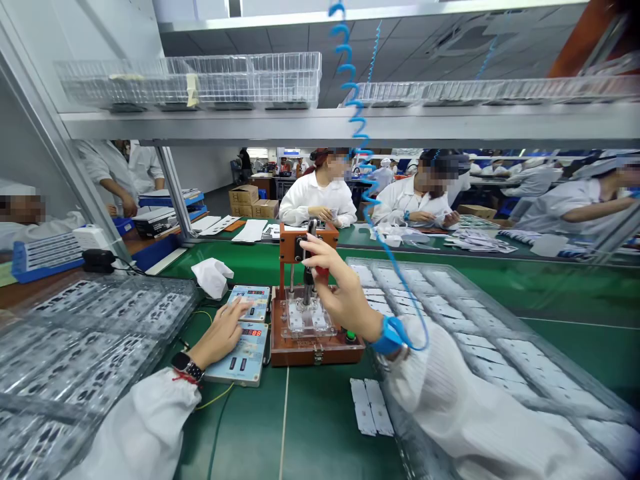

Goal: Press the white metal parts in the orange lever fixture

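Note:
My left hand (223,337) lies with fingers stretched over the upper control box (243,293), which has a red digital display. Below it is a second pale blue box (253,367), also with a lit red display. My right hand (345,287) is raised at the black lever (312,230) of a toggle-clamp test fixture (320,353). Its fingers are extended and apart across the lever, not wrapped round it; contact is hard to make out. White pieces (296,319) sit under the clear plate in the fixture's brown base.
Clear trays of parts flank me: one at left (100,333), one at right (460,320). A few white plates (371,407) lie on the green mat. A crumpled white wrapper (213,277) is behind the boxes. A blue coiled hose (356,120) hangs down. Co-workers (320,197) sit opposite.

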